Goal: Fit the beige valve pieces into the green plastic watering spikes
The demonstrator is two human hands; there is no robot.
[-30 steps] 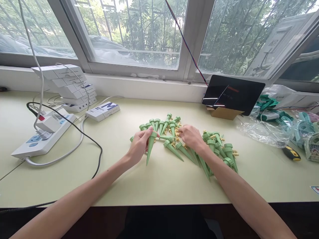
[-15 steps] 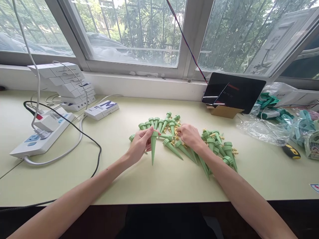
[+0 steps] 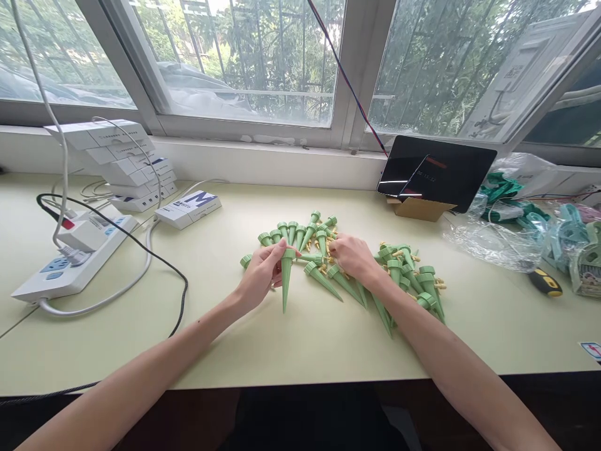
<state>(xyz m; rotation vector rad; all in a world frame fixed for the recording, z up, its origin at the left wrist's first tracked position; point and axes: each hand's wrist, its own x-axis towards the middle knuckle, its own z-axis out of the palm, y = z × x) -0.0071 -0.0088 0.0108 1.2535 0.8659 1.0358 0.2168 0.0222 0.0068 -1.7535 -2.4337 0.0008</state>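
Note:
My left hand (image 3: pixel 258 275) pinches a green plant watering spike (image 3: pixel 286 283) by its capped end, with the point hanging down toward me. My right hand (image 3: pixel 353 258) is closed at the right edge of the middle group, close to small yellow valve pieces (image 3: pixel 330 246); its fingertips hide whatever they hold. Behind and between the hands lie several more green spikes (image 3: pixel 300 235) with ribbed caps. Two loose spikes (image 3: pixel 323 280) point toward me in front of the right hand. Another pile of spikes (image 3: pixel 407 275) with yellow tips lies beside my right forearm, which partly covers it.
At the left stand a power strip (image 3: pixel 75 257) with cables, stacked white boxes (image 3: pixel 136 166) and a single box (image 3: pixel 188 209). A dark tablet (image 3: pixel 441 172) leans on a cardboard stand (image 3: pixel 425 209). Plastic bags (image 3: pixel 493 244) and a yellow-black tool handle (image 3: pixel 544 282) lie right.
The whole view has shifted slightly left. Both hands keep nearly the same place and pose, the left still on the watering spike, the right still closed by the yellow pieces.

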